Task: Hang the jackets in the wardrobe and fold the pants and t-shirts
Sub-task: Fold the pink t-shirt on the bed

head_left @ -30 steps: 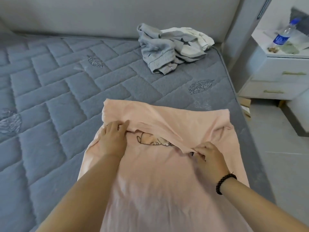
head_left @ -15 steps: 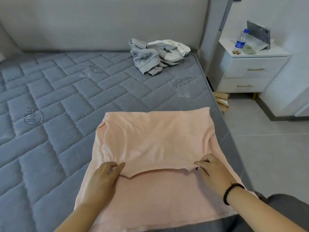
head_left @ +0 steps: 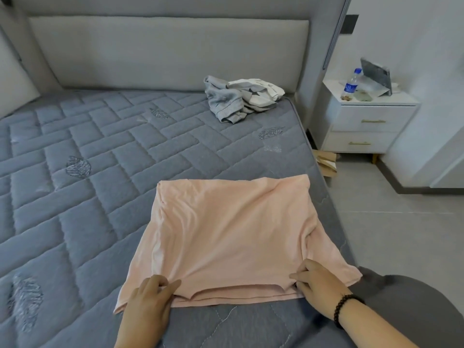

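**Pink t-shirt folded over on the mattress, both hands at its near edge**

Pink t-shirt (head_left: 226,232) lies on the grey quilted mattress (head_left: 75,187), toward the bed's right side, close to the person. It is doubled over: the top layer's hem sits just short of the lower layer's hem along the near edge, so two edges show there. Fold line runs across the far side. Cloth mostly flat, soft creases near the right side.

Left hand (head_left: 148,301) rests at the near-left corner of the shirt. Thumb and fingers close on the upper layer's edge, pinching the fabric; the rest of the hand lies low over the cloth and mattress.

Right hand (head_left: 317,285) is at the near-right corner, fingers curled, fingertips and thumb pinching the top layer's hem. A dark bead bracelet (head_left: 346,306) sits on that wrist.

A heap of crumpled clothes (head_left: 238,100), grey and off-white, lies well apart at the far right of the mattress, against the padded headboard (head_left: 163,51).

Beside the bed on the right: a white nightstand (head_left: 369,121) with two drawers. On top of it, a plastic bottle (head_left: 351,84) with a blue label and cap, a tilted grey panel-like item beside it, and some small things too small to identify. Cardboard pieces (head_left: 326,162) lie on the floor between bed and nightstand.
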Tool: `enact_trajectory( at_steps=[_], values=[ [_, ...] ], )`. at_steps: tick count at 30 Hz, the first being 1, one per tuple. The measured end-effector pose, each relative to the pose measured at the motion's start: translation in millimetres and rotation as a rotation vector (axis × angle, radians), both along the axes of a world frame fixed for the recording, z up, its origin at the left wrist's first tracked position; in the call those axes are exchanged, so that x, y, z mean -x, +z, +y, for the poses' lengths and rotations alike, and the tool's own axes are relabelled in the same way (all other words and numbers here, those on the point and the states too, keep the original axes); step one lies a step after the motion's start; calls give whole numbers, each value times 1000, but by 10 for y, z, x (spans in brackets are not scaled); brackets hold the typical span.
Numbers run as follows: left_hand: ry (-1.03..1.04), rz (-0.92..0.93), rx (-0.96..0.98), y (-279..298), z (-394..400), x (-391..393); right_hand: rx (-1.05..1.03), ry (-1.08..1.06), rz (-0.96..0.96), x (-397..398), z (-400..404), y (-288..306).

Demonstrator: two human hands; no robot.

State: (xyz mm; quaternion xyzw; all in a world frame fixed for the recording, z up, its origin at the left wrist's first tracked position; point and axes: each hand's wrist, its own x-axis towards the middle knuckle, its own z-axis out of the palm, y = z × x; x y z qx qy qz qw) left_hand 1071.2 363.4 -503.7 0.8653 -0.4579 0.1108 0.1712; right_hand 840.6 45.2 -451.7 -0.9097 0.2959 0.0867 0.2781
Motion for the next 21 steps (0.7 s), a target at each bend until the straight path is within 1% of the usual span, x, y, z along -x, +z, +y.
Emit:
enact_trajectory(
  at_steps=[3,5,6,8,10,12,14,15,18,20,21],
  values=[
    [9,32,7,4,47,62,31,77,75,35,21,3],
    [17,67,-32,7,66,79,9,94,63,32,38,38],
    [38,95,-55,18,60,88,-21,67,14,21,42,64],
    [85,151,-85,76,-19,151,-62,-83,-141,10,3,124],
    [84,215,-65,165,-177,297,-72,-332,-257,14,-100,152],
    [7,319,-1,251,-390,475,-132,-565,-236,31,-239,125],
    [-128,412,30,286,-661,659,-204,-705,-168,55,-356,70],
    [-198,456,34,278,-811,756,-239,-751,-167,53,-394,49],
    [-339,550,-10,236,-1305,1008,-253,-802,-209,9,-465,37],
    [-402,554,-37,185,-1628,1117,-208,-784,-172,-37,-478,47],
    [-410,541,-83,176,-1778,1148,-188,-763,-156,-52,-479,40]
  ],
)
